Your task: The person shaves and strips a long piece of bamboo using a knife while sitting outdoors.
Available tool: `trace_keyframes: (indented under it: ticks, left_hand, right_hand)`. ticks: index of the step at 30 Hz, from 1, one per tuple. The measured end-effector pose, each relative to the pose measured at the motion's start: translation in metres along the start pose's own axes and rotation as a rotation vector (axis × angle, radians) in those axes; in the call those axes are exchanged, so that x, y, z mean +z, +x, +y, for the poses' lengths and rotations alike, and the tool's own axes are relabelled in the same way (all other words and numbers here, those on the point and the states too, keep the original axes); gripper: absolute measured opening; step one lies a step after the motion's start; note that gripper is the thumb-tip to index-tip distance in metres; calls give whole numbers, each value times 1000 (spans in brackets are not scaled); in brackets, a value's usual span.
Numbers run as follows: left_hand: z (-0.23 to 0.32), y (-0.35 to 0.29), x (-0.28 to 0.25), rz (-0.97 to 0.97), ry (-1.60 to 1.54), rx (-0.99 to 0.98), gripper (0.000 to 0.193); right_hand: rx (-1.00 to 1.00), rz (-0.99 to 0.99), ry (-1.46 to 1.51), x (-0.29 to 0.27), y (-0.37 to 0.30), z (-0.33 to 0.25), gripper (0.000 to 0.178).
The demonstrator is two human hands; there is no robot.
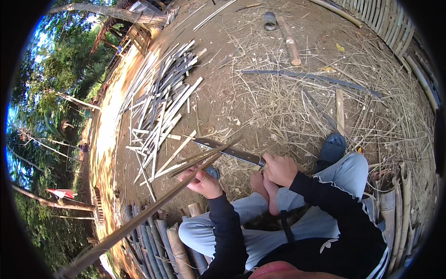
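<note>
A short dark cylindrical can [269, 20] stands on the bare ground at the top, just beside a bamboo section [290, 42]; its contents cannot be made out. The left hand [203, 182] is closed around a long bamboo strip [139, 218] that runs from the lower left up toward the centre. The right hand [279, 168] is clamped on the handle of a long knife [230, 151], whose blade meets the split end of the strip. A pile of cut bamboo slats [162, 102] lies on the ground, left of the blade.
</note>
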State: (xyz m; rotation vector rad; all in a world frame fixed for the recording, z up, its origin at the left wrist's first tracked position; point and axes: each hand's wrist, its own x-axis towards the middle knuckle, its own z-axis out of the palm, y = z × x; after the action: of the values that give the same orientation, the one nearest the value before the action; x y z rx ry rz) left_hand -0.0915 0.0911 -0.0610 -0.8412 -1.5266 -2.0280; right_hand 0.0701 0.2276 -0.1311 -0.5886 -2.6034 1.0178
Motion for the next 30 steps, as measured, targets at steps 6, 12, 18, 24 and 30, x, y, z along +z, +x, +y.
trace_keyframes:
  ticks: [6, 12, 18, 24, 30]
  left_hand:
    - [-88, -22, -34, 28, 7, -354, 48]
    - [-56, -4, -56, 46, -65, -316, 39]
    - [98, 89, -60, 327, -73, 65, 33]
    - [113, 106, -92, 508, 208, 274, 43]
    - [123, 92, -81, 506, 129, 194, 42]
  right_hand:
    - [119, -173, 4, 36, 25, 28, 24]
    - [117, -177, 7, 47, 17, 31, 23]
    - [95, -138, -48, 62, 7, 28, 22]
    - [76, -150, -63, 61, 4, 33, 18]
    - [170, -290, 28, 56, 13, 31, 31]
